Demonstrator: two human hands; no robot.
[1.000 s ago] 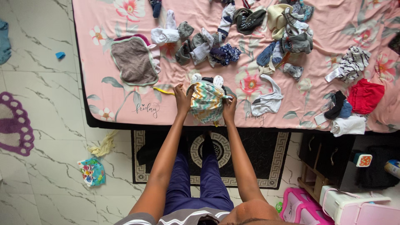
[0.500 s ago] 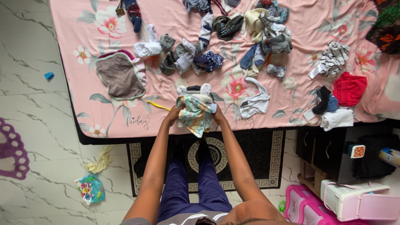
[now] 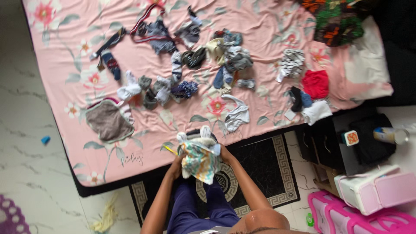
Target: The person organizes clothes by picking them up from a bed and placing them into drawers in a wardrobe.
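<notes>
Gripping a patterned baby cloth [image 3: 198, 161] by opposite edges, left hand [image 3: 176, 165] and right hand [image 3: 225, 152] pinch it above the bed [image 3: 143, 143] edge; keeping both sides level should help it fold squarely.

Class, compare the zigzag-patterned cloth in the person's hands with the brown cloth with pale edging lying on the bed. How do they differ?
The zigzag-patterned cloth is multicoloured; the brown cloth is plain with a pale border. The zigzag-patterned cloth is bunched and held off the bed by the left hand and right hand; the brown cloth lies flat and untouched on it. Both are small fabric items.
</notes>
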